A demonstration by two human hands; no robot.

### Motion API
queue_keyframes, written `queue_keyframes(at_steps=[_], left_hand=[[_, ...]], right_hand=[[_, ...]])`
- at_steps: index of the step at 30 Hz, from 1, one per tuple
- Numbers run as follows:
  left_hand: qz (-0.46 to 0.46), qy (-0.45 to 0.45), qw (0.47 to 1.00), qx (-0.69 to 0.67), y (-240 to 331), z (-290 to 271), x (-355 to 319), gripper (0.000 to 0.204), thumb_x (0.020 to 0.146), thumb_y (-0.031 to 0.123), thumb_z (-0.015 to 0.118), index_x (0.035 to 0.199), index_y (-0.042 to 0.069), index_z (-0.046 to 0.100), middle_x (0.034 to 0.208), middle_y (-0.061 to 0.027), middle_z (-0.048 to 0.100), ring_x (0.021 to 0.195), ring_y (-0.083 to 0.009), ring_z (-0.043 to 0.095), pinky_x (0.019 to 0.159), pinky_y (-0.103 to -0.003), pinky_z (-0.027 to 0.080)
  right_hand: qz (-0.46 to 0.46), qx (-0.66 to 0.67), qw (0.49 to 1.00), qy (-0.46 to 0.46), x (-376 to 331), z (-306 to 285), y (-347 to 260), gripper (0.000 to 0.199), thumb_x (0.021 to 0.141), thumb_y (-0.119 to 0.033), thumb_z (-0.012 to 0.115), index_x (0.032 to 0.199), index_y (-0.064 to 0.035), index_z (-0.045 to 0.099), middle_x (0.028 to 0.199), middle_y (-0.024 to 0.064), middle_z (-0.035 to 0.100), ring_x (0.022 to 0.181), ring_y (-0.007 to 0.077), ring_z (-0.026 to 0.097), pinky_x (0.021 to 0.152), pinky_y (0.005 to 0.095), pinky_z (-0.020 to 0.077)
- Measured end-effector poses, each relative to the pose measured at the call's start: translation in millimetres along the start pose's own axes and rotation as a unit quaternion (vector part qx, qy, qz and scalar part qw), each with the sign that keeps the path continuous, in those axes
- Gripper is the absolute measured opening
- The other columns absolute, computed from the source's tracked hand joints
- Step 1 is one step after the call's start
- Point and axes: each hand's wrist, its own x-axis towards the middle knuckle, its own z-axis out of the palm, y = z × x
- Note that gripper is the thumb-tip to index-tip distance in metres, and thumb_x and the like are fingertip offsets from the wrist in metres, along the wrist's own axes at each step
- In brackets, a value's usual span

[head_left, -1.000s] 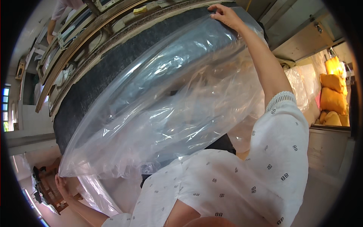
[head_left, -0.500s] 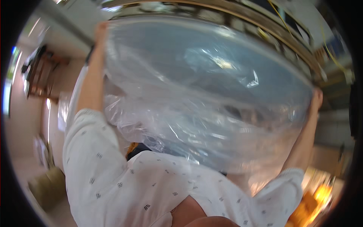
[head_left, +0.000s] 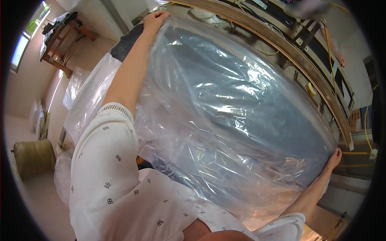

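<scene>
A large sheet of clear plastic film [head_left: 237, 108] stretches between my outstretched arms, shiny and creased, with a dark bluish surface showing through it. At the film's far left corner my left hand [head_left: 156, 21] pinches the edge, fingers closed. My right hand [head_left: 334, 157] grips the edge at the right, its fingers closed too. Toward my body the film hangs in loose folds. More clear film [head_left: 94, 92] lies to the left of my left forearm, next to a dark grey patch [head_left: 127, 43].
A long wooden rail [head_left: 281, 56] runs along the film's far side, part of a frame with cables. Beyond it, at the upper right, another person's arm [head_left: 335, 46] shows. At left stand a wooden bench [head_left: 56, 48] and an olive roll [head_left: 35, 158].
My left hand has moved right and farther away, and my right hand has come down nearer. Both still hold the film, which now slants more. The view has turned.
</scene>
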Motion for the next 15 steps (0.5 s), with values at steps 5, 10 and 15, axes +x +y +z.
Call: queue_keyframes(at_steps=[5,10,15], left_hand=[[0.000,-0.037,0.999,-0.032,-0.2,-11.3,7.5,0.027,0.075,0.026,0.069,0.093,0.005,0.066,0.082,-0.0012,0.064,0.072,-0.0087,0.055,0.066,-0.023,0.044],[-0.156,-0.196,0.964,0.088,74.2,-29.8,-14.4,0.032,0.077,0.029,0.067,0.100,0.008,0.061,0.082,0.0015,0.059,0.069,-0.0072,0.051,0.061,-0.023,0.041],[-0.148,-0.202,0.967,0.036,81.2,-53.2,-9.5,0.025,0.081,0.029,0.062,0.098,0.011,0.060,0.080,0.0067,0.058,0.068,-0.0040,0.051,0.062,-0.019,0.042]], right_hand=[[-0.006,-0.023,1.000,0.012,-1.5,2.3,-6.6,0.026,0.087,-0.019,0.053,0.101,0.0019,0.055,0.096,0.0068,0.058,0.088,0.0153,0.051,0.081,0.0263,0.0397],[-0.013,-0.026,0.999,0.035,-11.0,5.8,-17.1,0.026,0.087,-0.019,0.052,0.103,0.0019,0.055,0.098,0.0086,0.057,0.088,0.0175,0.051,0.081,0.0276,0.0396],[-0.015,-0.083,0.995,0.043,-11.5,0.2,-15.6,0.027,0.088,-0.019,0.051,0.104,0.0023,0.054,0.100,0.0103,0.057,0.090,0.0192,0.052,0.083,0.0292,0.0397]])
